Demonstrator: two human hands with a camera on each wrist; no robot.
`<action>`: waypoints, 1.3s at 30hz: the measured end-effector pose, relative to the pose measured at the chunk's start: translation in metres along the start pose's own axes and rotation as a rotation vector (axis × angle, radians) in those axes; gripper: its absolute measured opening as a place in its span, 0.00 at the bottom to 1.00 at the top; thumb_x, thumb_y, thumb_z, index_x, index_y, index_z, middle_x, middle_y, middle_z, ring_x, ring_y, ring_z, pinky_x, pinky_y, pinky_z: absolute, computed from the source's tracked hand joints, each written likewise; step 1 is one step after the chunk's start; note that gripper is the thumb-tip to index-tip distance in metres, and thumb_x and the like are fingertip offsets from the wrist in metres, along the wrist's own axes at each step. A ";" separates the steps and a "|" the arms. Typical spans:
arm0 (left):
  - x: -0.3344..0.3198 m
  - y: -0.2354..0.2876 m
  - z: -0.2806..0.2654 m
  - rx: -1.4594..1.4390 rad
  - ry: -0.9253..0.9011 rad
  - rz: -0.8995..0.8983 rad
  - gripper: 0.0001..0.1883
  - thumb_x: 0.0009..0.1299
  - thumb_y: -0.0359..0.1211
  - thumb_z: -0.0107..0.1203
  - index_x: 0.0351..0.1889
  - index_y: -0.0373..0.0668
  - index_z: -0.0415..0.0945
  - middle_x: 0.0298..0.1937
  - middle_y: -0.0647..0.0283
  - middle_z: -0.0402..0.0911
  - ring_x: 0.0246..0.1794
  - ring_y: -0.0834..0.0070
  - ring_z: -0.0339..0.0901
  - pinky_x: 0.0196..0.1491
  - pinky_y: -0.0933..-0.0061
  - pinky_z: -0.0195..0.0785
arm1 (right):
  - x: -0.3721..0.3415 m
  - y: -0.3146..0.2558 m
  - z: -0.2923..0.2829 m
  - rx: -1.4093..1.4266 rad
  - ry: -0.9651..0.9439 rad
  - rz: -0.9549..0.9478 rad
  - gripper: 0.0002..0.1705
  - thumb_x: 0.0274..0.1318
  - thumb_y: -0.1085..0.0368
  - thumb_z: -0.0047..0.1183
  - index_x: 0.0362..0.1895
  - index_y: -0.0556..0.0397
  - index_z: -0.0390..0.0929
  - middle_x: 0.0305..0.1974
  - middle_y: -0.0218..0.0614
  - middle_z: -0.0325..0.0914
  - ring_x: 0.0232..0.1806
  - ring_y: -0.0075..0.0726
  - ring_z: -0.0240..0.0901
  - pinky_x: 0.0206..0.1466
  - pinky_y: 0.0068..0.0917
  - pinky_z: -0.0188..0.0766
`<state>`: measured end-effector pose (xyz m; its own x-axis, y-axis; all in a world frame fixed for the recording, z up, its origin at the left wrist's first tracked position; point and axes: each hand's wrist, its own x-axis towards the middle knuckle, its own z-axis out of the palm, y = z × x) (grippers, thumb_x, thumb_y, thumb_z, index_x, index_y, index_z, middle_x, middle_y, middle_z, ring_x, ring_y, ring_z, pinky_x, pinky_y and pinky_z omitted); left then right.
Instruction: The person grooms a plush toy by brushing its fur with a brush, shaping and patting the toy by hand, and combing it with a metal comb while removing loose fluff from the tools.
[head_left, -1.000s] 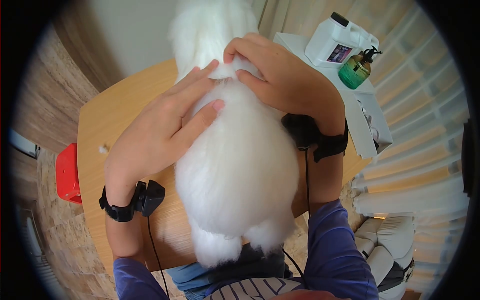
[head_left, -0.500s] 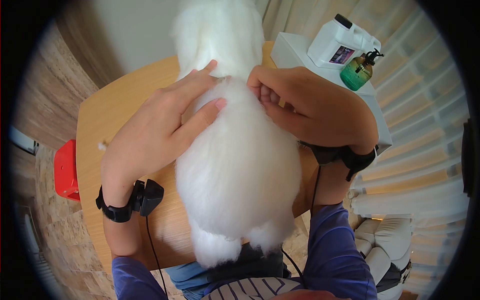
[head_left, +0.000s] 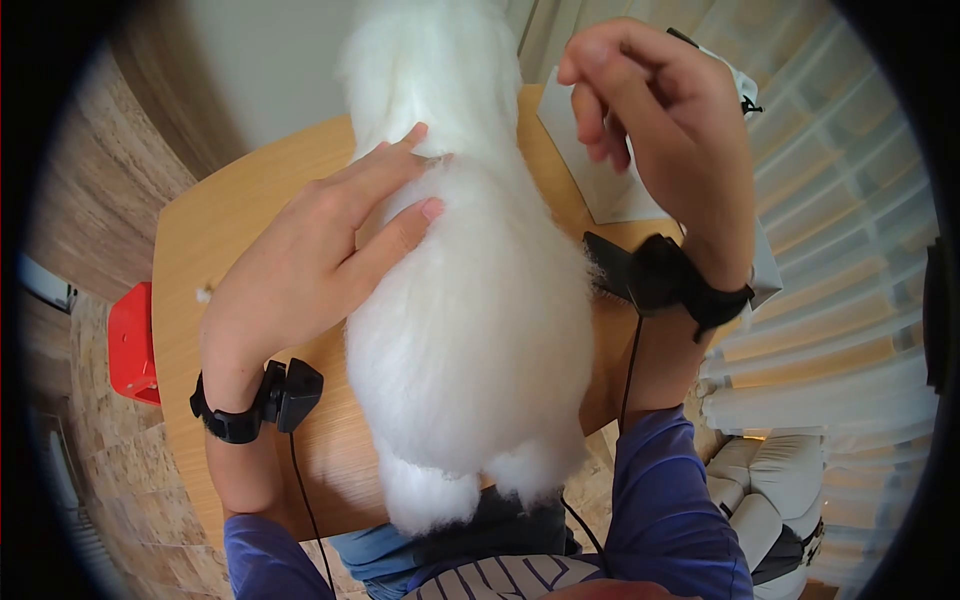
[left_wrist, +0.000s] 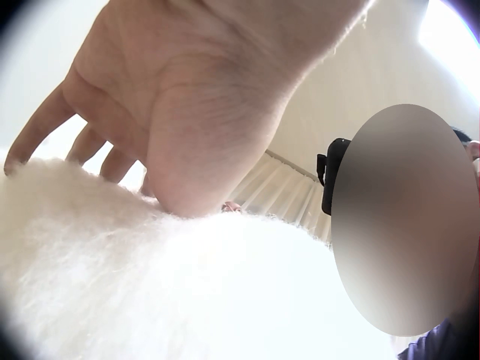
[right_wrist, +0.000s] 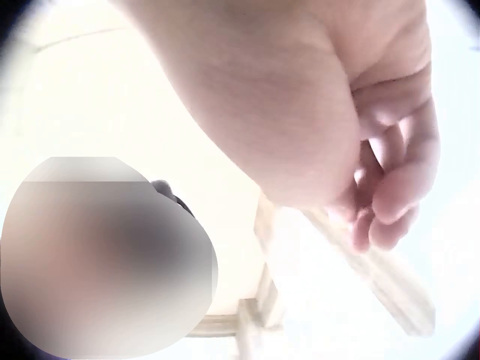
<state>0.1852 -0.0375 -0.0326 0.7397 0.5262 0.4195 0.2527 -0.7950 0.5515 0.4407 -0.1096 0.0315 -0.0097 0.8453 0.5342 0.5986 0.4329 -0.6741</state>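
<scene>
raised since the earlier frame, my right hand [head_left: 690, 135] has come up off the white furry body [head_left: 470, 300] and out to its right, while my left hand [head_left: 310, 240] has stayed where it was on the fur. from the biggest thing down: a sheer curtain [head_left: 850, 290] hangs in folds along the right side. the wooden table [head_left: 250, 220] spreads in front of me, and a pale sofa [head_left: 775, 480] sits low behind my right elbow. the furry body is on the table, between my arms, its rounded end and 2 fluffy legs toward me. beside it, at the far right, is a white box [head_left: 605, 195]; a white jug [head_left: 742, 85] shows only partly behind my right hand. a red stool [head_left: 131, 340] stands off the left edge. my left fingers lie spread on the fur, thumb well apart. my right fingers are loosely bent in the air, thumb and index tips close together; whether those 2 touch i cannot tell. 1 black camera is strapped to each wrist, the left camera [head_left: 298, 393] clear of the fur. smallest is a pale tuft [head_left: 204, 295] on the table, near my left wrist.
</scene>
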 end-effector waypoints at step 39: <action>-0.001 -0.003 0.002 0.029 -0.015 0.009 0.25 0.79 0.35 0.52 0.73 0.39 0.69 0.61 0.51 0.83 0.25 0.68 0.68 0.34 0.71 0.67 | 0.022 0.073 0.036 -0.443 -0.563 0.200 0.28 0.76 0.53 0.37 0.37 0.67 0.77 0.33 0.57 0.81 0.36 0.58 0.82 0.38 0.43 0.76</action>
<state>0.1848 -0.0357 -0.0360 0.7510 0.5148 0.4134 0.2643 -0.8082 0.5263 0.4550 -0.0479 -0.0244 -0.2041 0.9790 0.0004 0.8979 0.1874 -0.3983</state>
